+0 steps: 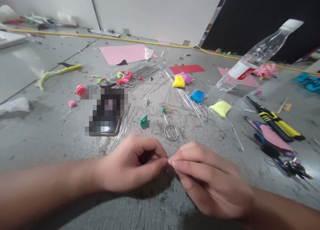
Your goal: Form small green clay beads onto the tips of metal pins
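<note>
My left hand (pixel 140 163) and my right hand (pixel 210 178) meet fingertip to fingertip low in the middle of the view. Both are closed in a pinch, thumbs against forefingers. Whatever lies between the fingertips is too small or hidden to make out. Just beyond them a round wire piece (pixel 171 132) rests on the grey surface, its thin stem ending in a small green blob (pixel 163 110). To its left is a lump of green clay (pixel 144 121). A phone (pixel 107 128), partly pixelated, lies beyond my left hand.
Loose thin wires (pixel 187 100) lie near yellow (pixel 179 81), blue (pixel 197 96) and pale yellow packets (pixel 220 108). A clear bottle (pixel 262 50) stands tilted in view at right. Yellow-black pliers (pixel 277 120) lie nearer. Pink paper (pixel 122 54) and a yellow cable (pixel 100 37) are behind.
</note>
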